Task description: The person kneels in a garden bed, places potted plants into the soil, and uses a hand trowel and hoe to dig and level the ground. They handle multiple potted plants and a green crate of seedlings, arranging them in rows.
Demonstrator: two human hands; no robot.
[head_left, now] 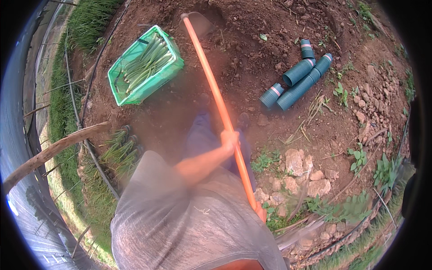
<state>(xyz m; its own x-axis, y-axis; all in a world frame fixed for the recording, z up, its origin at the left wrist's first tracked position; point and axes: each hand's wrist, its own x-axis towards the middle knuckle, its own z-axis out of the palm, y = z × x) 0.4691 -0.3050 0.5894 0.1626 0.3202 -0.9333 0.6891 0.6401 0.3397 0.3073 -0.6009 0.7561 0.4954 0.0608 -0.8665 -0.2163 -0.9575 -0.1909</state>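
A long orange hoe handle (218,103) runs from the lower right up to a metal blade (198,22) resting in loose brown soil. My left hand (230,137) grips the handle about halfway along, forearm stretched out from my grey shirt. My right hand (260,211) holds the handle's lower end and is mostly hidden behind the shirt. My legs and shoes stand on the soil just under the handle.
A green plastic crate (118,92) of long green stalks sits on the soil at upper left. Stacked teal ribbed pots (297,83) lie at upper right. Pale stones (299,168) and weeds edge the bed. A seedling bundle (119,150), wooden pole (54,150) and black hose (72,85) are left.
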